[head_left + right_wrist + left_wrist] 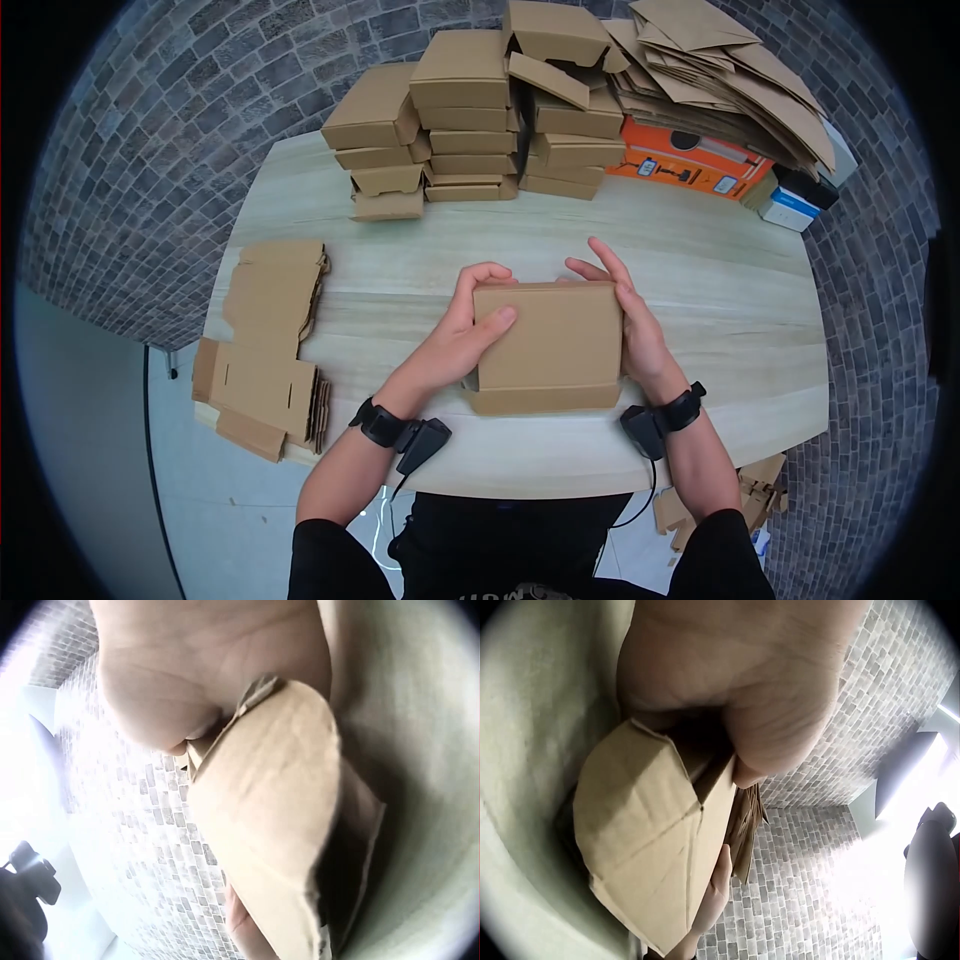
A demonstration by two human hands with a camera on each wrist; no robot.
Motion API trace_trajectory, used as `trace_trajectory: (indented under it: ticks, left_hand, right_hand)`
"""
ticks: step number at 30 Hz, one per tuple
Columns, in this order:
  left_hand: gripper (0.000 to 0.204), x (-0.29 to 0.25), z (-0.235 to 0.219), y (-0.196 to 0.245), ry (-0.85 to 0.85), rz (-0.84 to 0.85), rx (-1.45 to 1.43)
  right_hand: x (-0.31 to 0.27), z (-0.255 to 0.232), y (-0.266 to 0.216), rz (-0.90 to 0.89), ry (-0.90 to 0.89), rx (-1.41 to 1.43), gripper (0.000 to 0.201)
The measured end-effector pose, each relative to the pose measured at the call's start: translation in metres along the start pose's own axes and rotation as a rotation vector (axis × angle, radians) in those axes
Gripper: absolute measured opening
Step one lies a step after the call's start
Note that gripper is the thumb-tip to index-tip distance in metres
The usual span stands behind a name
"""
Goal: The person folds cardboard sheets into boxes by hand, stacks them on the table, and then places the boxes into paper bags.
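In the head view a small brown cardboard box (548,340) sits at the front middle of the table, a folded strip along its near side. My left hand (458,335) grips its left side, thumb on the top and fingers behind the far corner. Along the right side lies my right hand (640,325), its fingers reaching past the far edge and the index finger raised. Rounded end flaps show below the palm in both wrist views, the left-side flap (641,825) and the right-side flap (277,772). The left fingertips are hidden behind the box.
Flattened cardboard blanks (265,350) lie stacked at the table's left. Folded boxes (460,75) stand piled along the back. At the back right, flat cardboard sheets (720,70) rest on an orange box (690,160). Cardboard scraps (765,490) lie on the floor at the right.
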State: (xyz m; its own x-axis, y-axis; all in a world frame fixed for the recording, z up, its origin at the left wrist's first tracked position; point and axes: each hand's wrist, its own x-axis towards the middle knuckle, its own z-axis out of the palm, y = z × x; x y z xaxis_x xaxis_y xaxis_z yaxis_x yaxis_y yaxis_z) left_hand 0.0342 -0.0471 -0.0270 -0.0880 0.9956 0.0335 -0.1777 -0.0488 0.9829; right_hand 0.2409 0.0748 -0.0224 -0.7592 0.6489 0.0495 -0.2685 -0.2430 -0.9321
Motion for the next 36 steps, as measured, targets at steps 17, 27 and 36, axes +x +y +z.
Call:
trace_trajectory:
  ticks: [17,27,36]
  left_hand:
    - [0.022,0.006,-0.015,0.009,0.168,-0.075,-0.441]
    - [0.027,0.007,-0.018,0.010,0.210,-0.167,-0.425]
    - [0.036,0.004,-0.010,0.015,0.117,-0.148,-0.300]
  right_hand:
    - [-0.004,0.005,-0.007,-0.300,-0.060,-0.153,0.046]
    - [-0.008,0.000,-0.009,-0.303,-0.187,-0.564,0.092]
    - [-0.008,0.009,0.000,-0.250,-0.039,-0.625,0.093]
